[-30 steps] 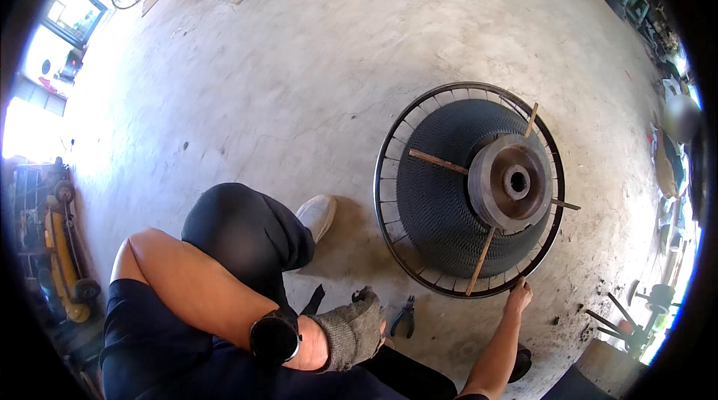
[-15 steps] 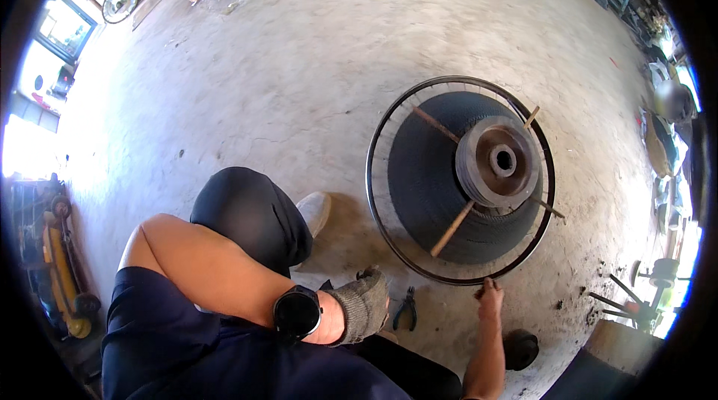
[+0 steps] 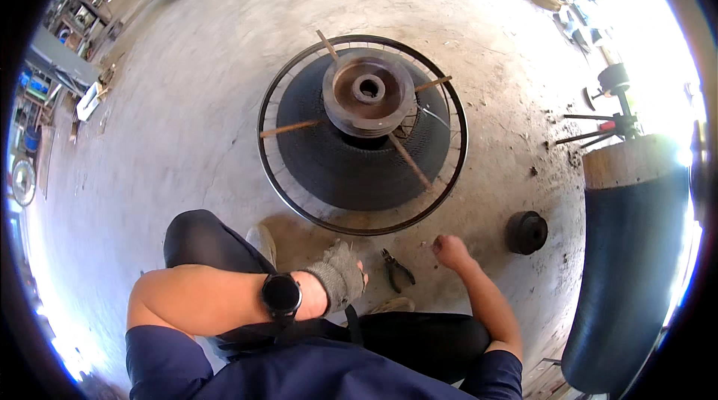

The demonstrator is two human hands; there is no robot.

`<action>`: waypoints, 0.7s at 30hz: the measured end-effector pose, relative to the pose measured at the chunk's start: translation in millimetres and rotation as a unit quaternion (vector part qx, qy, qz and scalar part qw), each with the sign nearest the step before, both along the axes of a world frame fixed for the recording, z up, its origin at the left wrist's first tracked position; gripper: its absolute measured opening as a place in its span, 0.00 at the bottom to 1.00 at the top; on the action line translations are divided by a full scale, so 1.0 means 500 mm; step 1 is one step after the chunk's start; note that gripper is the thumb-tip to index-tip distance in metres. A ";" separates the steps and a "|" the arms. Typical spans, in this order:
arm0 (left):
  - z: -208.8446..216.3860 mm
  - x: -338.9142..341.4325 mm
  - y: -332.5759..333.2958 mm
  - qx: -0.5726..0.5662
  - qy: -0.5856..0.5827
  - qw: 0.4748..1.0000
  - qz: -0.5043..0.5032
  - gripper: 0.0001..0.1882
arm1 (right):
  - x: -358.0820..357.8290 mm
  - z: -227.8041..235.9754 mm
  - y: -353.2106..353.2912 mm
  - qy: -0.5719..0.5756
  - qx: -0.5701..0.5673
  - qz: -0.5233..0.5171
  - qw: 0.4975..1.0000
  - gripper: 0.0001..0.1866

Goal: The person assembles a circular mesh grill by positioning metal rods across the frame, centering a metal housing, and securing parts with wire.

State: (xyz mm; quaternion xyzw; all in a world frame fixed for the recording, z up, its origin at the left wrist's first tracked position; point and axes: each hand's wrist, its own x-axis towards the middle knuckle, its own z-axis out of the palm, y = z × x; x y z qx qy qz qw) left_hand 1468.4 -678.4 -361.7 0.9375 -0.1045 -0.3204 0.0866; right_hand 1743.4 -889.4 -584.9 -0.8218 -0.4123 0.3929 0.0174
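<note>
My left hand point(image 3: 340, 276), in a worn grey knitted glove, rests in front of my bent knee with its fingers curled; whether they hold anything is hidden. My right hand point(image 3: 452, 252) is closed in a pinch above the floor, apart from the wheel; anything in the fingertips is too small to name. Between the hands lie dark-handled pliers point(image 3: 392, 268). Ahead, a spoked wheel rim point(image 3: 366, 232) surrounds a wide black ridged cone point(image 3: 321, 168). A rusty grooved metal pulley point(image 3: 385, 110) sits on top, with several wooden sticks point(image 3: 411, 162) reaching outward from it.
A short black cylinder point(image 3: 527, 233) stands right of my right hand. Farther right are a large dark roll point(image 3: 628, 265) and a metal stand with rods point(image 3: 617, 119). Dark crumbs dot the concrete floor. Tools and scrap line the left wall.
My view has swung to the right, so the wheel appears farther left. My right hand, earlier at the rim's near edge, is now apart from it. The gloved left hand stays by the knee.
</note>
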 end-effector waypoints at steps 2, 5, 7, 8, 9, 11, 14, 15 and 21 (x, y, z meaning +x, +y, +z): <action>-0.028 0.005 0.002 0.010 0.014 1.000 -0.024 0.15 | 0.007 0.035 0.004 -0.096 0.040 -0.013 0.995 0.13; -0.107 0.009 0.010 -0.013 -0.006 0.999 -0.029 0.16 | -0.002 0.074 0.033 -0.088 0.100 -0.025 0.991 0.12; -0.109 0.030 0.021 -0.106 -0.006 0.994 0.033 0.18 | -0.003 0.098 0.056 -0.086 0.088 0.001 0.992 0.11; -0.116 0.047 0.013 -0.118 -0.013 0.991 0.068 0.20 | -0.005 0.107 0.069 -0.083 0.082 0.015 0.993 0.11; -0.134 0.071 0.001 -0.130 -0.020 0.986 0.104 0.22 | -0.006 0.115 0.078 -0.089 0.089 0.025 0.992 0.11; -0.184 0.100 -0.013 -0.086 -0.140 0.975 0.153 0.26 | -0.004 0.129 0.105 -0.096 0.108 0.052 0.988 0.11; -0.314 0.146 -0.019 0.024 -0.391 0.901 0.186 0.33 | -0.010 0.171 0.143 -0.117 0.118 0.076 0.983 0.11; -0.321 0.162 -0.006 0.006 -0.435 0.867 0.243 0.34 | -0.015 0.194 0.149 -0.128 0.140 0.071 0.979 0.11; -0.427 0.153 0.042 -0.035 -0.508 0.747 0.428 0.43 | -0.086 0.297 0.275 -0.135 0.265 0.058 0.953 0.11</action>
